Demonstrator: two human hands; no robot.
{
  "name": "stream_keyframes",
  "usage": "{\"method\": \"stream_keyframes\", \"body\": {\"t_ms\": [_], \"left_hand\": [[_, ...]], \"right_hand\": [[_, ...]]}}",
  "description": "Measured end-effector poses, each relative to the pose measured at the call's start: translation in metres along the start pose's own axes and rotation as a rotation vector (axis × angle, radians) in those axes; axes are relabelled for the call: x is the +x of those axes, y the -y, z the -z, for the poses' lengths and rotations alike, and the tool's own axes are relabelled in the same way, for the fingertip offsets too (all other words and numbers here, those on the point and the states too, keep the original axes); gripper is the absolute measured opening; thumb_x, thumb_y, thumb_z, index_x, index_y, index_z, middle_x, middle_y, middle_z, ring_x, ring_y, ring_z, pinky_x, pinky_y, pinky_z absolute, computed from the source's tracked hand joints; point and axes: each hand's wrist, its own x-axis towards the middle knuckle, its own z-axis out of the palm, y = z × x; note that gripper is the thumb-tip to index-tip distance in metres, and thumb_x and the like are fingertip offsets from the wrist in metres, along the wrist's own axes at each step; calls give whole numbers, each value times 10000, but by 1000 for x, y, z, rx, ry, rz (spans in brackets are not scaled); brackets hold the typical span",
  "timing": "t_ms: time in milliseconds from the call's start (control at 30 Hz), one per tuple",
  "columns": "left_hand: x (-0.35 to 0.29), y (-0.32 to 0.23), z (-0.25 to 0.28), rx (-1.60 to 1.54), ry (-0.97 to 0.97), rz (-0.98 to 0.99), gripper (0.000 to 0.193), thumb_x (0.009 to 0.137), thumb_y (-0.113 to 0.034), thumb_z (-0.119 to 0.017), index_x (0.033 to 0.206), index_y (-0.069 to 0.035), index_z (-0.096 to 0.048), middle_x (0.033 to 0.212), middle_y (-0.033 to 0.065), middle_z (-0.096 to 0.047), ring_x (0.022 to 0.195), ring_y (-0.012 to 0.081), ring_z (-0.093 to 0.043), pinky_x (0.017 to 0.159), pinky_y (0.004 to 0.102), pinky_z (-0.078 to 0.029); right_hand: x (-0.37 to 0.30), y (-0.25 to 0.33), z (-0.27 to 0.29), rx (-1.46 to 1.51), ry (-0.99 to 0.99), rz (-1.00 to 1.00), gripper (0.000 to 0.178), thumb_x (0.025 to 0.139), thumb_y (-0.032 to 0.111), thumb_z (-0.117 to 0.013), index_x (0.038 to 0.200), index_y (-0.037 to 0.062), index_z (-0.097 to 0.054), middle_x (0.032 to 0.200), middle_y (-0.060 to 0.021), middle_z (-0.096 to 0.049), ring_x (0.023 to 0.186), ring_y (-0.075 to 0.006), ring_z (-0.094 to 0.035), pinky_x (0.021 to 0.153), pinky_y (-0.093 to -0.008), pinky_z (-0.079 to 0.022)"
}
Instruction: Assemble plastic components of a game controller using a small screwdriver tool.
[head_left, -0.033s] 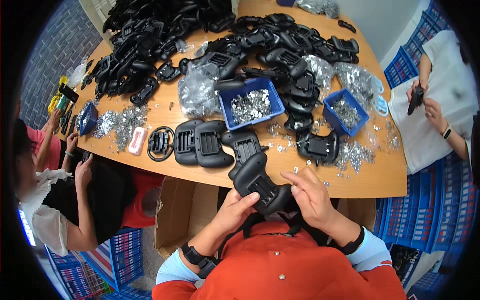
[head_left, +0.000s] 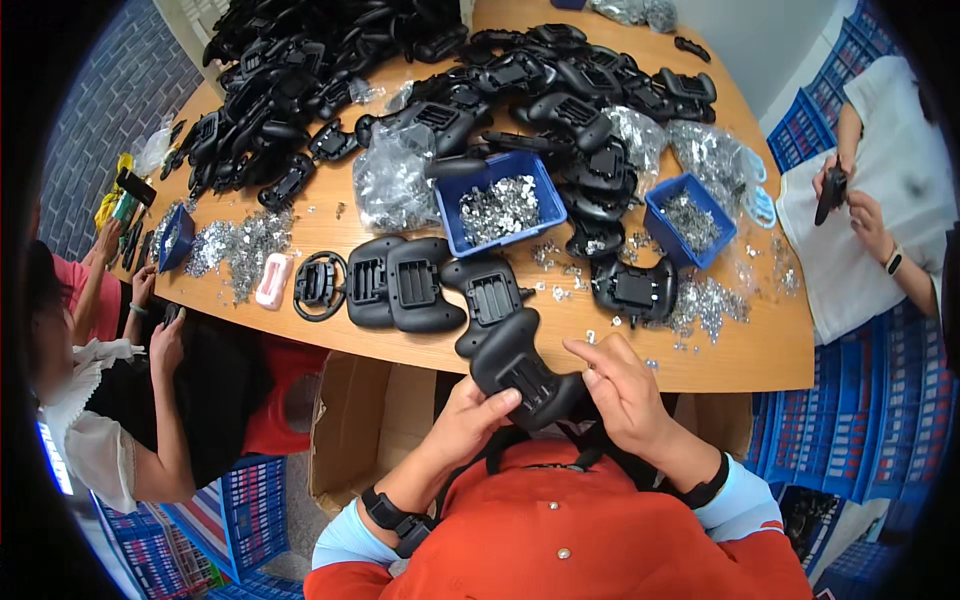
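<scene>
A black game controller shell is gripped by my left hand, the thumb lying on its face beside the slotted battery compartment. To its right is my right hand, thumb and forefinger pinched together; whatever they hold, if anything, is too small to make out. Just beyond the held shell, another controller shell with an uncovered battery compartment lies on the table. Left of that are two more shells, side by side, and a small black steering-wheel-shaped part.
A blue bin of small metal pieces stands ahead, a second blue bin to its right. Black shells are heaped behind. Bags of metal pieces and a pink part lie nearby. Co-workers sit at left and right.
The controller shell in my left hand has tilted very slightly. My right hand has hardly moved.
</scene>
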Motion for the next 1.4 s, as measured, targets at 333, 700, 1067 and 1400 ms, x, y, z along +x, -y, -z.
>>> {"method": "stream_keyframes", "body": {"t_ms": [333,700,1067,1400], "left_hand": [[-10,-24,-24,1471,237,-884,395,660,-28,-723,1047,-103,-703,1094,135,-655,986,308,-648,809,400,-510],[8,-8,-18,1543,-126,-1103,426,750,95,-619,1147,-59,-627,1403,223,-435,1300,404,-456,1067,527,-360],[16,-11,-13,738,-92,-386,617,884,14,-662,1426,-24,-369,1354,126,-506,1132,149,-583,925,276,-500],[8,-10,-19,615,-196,-186,395,888,9,-649,1258,24,-510,1105,71,-636,1005,105,-609,871,265,-520]], "right_hand": [[-20,3,26,451,-18,-442,256,972,213,-578,1097,-8,-614,770,5,-535,696,-62,-479,621,-234,-403],[-28,-19,4,515,203,-566,222,920,206,-658,969,-11,-643,755,-15,-601,710,-77,-527,643,-271,-440],[-22,-19,-2,-116,79,-38,147,874,162,-662,906,22,-629,749,-110,-587,682,-307,-616,578,-390,-474],[-12,-12,-6,-193,79,-1,301,860,181,-676,1111,28,-610,861,-122,-577,658,-293,-627,536,-381,-499]]}}
